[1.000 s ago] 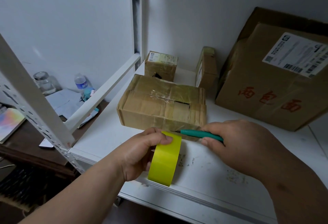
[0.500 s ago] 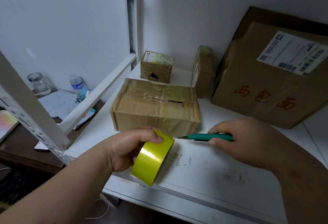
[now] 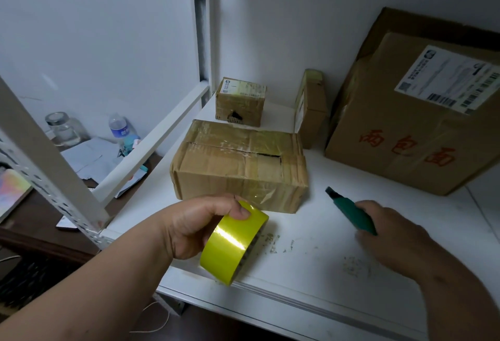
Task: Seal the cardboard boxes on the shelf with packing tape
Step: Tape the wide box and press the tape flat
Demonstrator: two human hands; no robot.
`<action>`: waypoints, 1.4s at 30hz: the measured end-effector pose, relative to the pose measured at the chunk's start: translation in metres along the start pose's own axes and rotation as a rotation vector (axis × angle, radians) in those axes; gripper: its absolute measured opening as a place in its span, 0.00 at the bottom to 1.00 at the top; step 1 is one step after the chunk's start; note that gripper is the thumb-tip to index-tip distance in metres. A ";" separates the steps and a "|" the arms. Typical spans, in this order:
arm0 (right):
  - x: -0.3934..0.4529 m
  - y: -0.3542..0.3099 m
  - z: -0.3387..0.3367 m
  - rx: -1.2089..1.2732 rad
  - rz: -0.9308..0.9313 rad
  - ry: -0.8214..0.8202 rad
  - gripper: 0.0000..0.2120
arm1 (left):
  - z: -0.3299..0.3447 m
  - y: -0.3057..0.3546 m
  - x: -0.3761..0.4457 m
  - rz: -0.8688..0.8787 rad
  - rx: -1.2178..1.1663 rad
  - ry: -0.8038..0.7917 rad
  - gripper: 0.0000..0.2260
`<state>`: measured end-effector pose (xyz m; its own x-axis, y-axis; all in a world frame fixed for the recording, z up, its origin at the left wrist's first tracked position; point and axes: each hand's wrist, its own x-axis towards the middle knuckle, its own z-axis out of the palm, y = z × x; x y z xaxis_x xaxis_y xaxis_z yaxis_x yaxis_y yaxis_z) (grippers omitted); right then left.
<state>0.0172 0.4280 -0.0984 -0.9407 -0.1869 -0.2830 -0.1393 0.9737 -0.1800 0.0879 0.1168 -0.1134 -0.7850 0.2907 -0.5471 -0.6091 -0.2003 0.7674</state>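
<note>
Four boxes (image 3: 239,167) on shelf (image 3: 338,259), left grip (image 3: 194,225) clasping tape roll (image 3: 232,243), right grip (image 3: 392,235) holding cutter (image 3: 351,211)

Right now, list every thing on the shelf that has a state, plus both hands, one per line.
Middle box: taped, top seam partly torn open.
Small box: taped, hole in its front.
Thin box: standing on edge, against the wall.
Big box: tilted, leaning back, labelled.
Tape roll: lifted, gripped by left hand.
Knife: held by right hand, tip toward the middle box, clear of it.
</note>
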 end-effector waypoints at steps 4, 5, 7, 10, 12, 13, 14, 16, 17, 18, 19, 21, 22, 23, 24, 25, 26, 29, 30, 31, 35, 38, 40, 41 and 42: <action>0.003 -0.007 0.013 -0.200 0.031 -0.012 0.26 | 0.000 -0.001 -0.001 -0.003 0.004 -0.002 0.30; 0.003 -0.010 0.013 -0.263 0.034 0.022 0.27 | 0.000 -0.001 -0.001 -0.003 0.003 -0.002 0.29; -0.001 -0.025 0.013 -0.188 -0.020 0.195 0.22 | 0.001 -0.001 -0.002 0.002 0.000 -0.006 0.28; -0.016 -0.075 0.016 0.372 -0.193 0.278 0.10 | 0.002 -0.002 -0.003 0.010 0.004 -0.006 0.27; -0.022 -0.106 0.024 0.638 -0.233 0.063 0.05 | 0.003 -0.002 -0.004 0.016 0.015 -0.013 0.25; -0.021 -0.117 0.029 0.743 -0.225 -0.009 0.04 | 0.003 -0.001 -0.005 0.019 0.020 -0.011 0.24; -0.018 -0.124 0.034 0.848 -0.200 -0.051 0.04 | 0.003 0.000 -0.006 0.020 0.025 -0.006 0.23; -0.010 -0.132 0.040 0.993 -0.138 -0.091 0.04 | 0.001 0.002 -0.008 0.012 0.041 -0.001 0.24; -0.006 -0.134 0.043 1.028 -0.115 -0.109 0.06 | 0.000 0.003 -0.009 0.006 0.055 -0.008 0.25; -0.003 -0.135 0.046 1.060 -0.096 -0.128 0.06 | -0.001 0.004 -0.011 0.002 0.070 -0.017 0.27; -0.001 -0.136 0.049 1.096 -0.079 -0.146 0.06 | -0.002 0.005 -0.011 0.001 0.082 -0.026 0.28; 0.002 -0.137 0.051 1.167 -0.051 -0.171 0.06 | -0.003 0.005 -0.012 0.004 0.082 -0.038 0.27; 0.004 -0.137 0.052 1.184 -0.043 -0.177 0.06 | -0.003 0.005 -0.013 0.008 0.069 -0.048 0.26; 0.004 -0.137 0.053 1.173 -0.037 -0.179 0.05 | -0.003 0.004 -0.014 0.014 0.051 -0.059 0.24; 0.005 -0.136 0.054 1.147 -0.032 -0.176 0.05 | -0.003 0.003 -0.015 0.019 0.036 -0.070 0.23; 0.005 -0.136 0.054 1.118 -0.029 -0.168 0.04 | -0.004 0.003 -0.016 0.021 0.023 -0.078 0.23; 0.005 -0.136 0.054 1.098 -0.028 -0.161 0.03 | -0.004 0.002 -0.017 0.021 0.013 -0.085 0.24; 0.003 -0.135 0.054 1.102 -0.027 -0.162 0.03 | -0.006 0.001 -0.021 0.025 -0.004 -0.114 0.26; 0.004 -0.135 0.053 1.132 -0.010 -0.162 0.05 | -0.007 0.000 -0.022 0.025 -0.002 -0.124 0.27; 0.005 -0.133 0.052 1.178 0.019 -0.159 0.07 | -0.007 0.000 -0.024 0.021 0.003 -0.128 0.28; 0.004 -0.128 0.043 1.387 0.101 -0.203 0.08 | -0.009 -0.007 -0.027 0.006 0.006 -0.100 0.26; -0.003 -0.128 0.044 1.244 0.075 -0.066 0.06 | -0.009 -0.010 -0.029 0.014 -0.010 -0.092 0.24; -0.005 -0.126 0.047 0.960 -0.019 0.303 0.02 | -0.010 -0.011 -0.030 0.022 -0.017 -0.086 0.25; -0.006 -0.126 0.046 0.803 -0.096 0.520 0.03 | -0.010 -0.012 -0.031 0.025 -0.019 -0.081 0.26; -0.005 -0.125 0.045 0.669 -0.177 0.695 0.08 | -0.010 -0.012 -0.032 0.026 -0.020 -0.075 0.26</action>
<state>0.0528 0.3010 -0.1165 -0.9255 0.0036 0.3788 -0.2939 0.6240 -0.7240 0.1191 0.1009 -0.1088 -0.7902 0.3548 -0.4998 -0.5914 -0.2271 0.7737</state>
